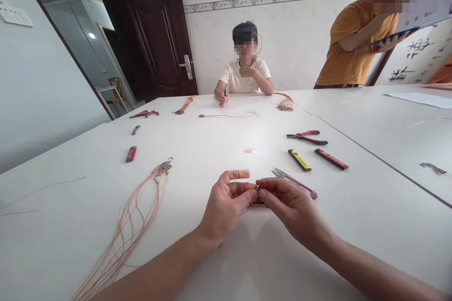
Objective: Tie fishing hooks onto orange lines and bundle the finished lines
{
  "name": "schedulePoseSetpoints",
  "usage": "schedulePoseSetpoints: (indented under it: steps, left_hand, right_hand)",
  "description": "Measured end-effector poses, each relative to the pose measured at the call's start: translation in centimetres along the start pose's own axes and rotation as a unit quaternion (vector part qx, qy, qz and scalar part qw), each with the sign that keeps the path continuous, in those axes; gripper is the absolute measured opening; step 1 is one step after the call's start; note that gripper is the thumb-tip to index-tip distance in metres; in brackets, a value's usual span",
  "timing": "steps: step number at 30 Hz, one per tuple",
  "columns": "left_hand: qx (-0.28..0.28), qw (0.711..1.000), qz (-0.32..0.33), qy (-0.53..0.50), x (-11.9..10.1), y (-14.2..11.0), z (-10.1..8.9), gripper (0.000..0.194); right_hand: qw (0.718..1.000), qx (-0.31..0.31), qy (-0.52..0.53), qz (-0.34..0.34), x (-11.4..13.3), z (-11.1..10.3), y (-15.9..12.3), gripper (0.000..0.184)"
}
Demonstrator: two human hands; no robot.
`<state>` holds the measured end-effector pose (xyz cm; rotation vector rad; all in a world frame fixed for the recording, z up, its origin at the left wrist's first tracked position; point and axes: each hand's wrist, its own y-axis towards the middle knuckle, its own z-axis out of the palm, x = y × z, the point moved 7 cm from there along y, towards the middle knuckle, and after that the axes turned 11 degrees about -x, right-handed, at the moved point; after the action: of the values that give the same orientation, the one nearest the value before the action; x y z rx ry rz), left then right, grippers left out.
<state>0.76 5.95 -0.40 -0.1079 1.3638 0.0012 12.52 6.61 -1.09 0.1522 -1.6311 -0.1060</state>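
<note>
My left hand (226, 201) and my right hand (291, 200) meet in front of me, thumbs and fingertips pinched together. Between them a small metal fish hook (260, 182) pokes up; most of it is hidden by the fingers. Strips like tape wrap my left index finger, which points out to the right. Just below the fingertips, a small dark gridded object with a yellow edge (259, 202) shows in part. Thread snips with a purple handle (300, 184) lie just beyond my right hand. To the left rests a bunch of fish hooks (164, 167) on long pinkish lines (130, 218).
On the white table (212, 143) lie a red lighter (131, 154), a yellow lighter (299, 160), a black-and-red lighter (331, 159) and red-handled pliers (309, 137). Across sits a person in a cream shirt (245, 75); another in orange (356, 47) stands at right.
</note>
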Motion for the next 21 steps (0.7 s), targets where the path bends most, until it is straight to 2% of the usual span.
schedulePoseSetpoints:
  steps: [5, 8, 10, 15, 18, 21]
  left_hand:
    - [0.014, 1.0, 0.008, 0.006, -0.2, 0.0, 0.2, 0.028]
    - [0.019, 0.999, 0.019, 0.02, -0.1, 0.1, 0.3, 0.027]
    - [0.017, 0.998, 0.043, 0.039, 0.0, 0.1, 0.2, 0.026]
    - [0.017, 0.989, 0.116, 0.089, -0.3, -0.2, 0.2, 0.025]
    - [0.01, 0.992, 0.102, 0.079, -0.4, -0.2, 0.0, 0.023]
    - [-0.027, 0.995, 0.076, 0.058, -0.6, 0.1, -0.7, 0.024]
  right_hand:
    - [0.996, 0.027, 0.064, 0.058, -0.3, 0.3, 0.4, 0.014]
    - [0.998, 0.017, 0.033, 0.041, -0.4, 0.2, 0.6, 0.011]
    - [0.999, -0.004, -0.025, 0.019, -0.4, 0.0, 0.7, 0.009]
    - [0.981, -0.025, -0.178, -0.069, 1.0, -0.4, 0.5, 0.008]
    - [0.959, -0.025, -0.242, -0.146, 2.0, -0.8, 0.7, 0.012]
    - [0.917, 0.006, -0.319, -0.241, 2.1, -0.8, 0.9, 0.01]
